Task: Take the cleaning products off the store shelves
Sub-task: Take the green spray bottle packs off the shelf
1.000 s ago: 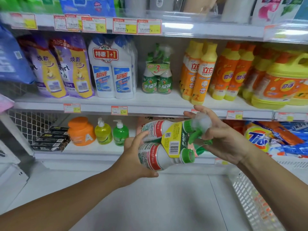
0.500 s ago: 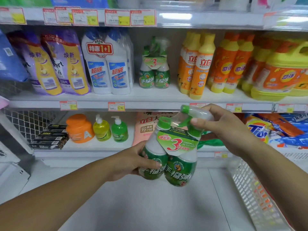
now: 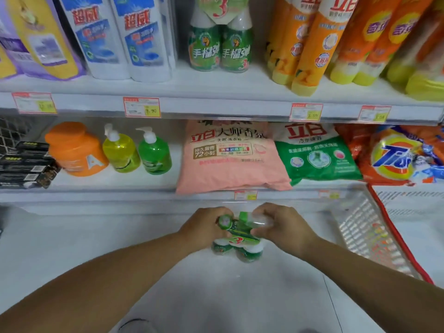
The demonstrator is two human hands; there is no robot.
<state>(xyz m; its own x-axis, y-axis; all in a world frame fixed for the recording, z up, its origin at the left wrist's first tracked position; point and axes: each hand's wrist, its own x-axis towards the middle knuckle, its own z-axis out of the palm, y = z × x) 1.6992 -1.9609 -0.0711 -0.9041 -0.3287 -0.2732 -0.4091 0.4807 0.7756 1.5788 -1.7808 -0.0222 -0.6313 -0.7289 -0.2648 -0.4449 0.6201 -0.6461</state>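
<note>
Twin-pack (image 3: 241, 237) between left hand (image 3: 203, 228), right hand (image 3: 286, 229)

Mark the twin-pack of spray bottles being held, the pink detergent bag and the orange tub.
twin-pack of spray bottles (image 3: 242, 233): head view, green cardboard collar.
pink detergent bag (image 3: 230, 173): head view, lower front.
orange tub (image 3: 73, 151): head view, front wall.

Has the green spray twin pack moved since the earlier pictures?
Yes. The pack went down: half a second ago it was in front of the pink bag, now it is below the edge of the lower shelf.
</note>
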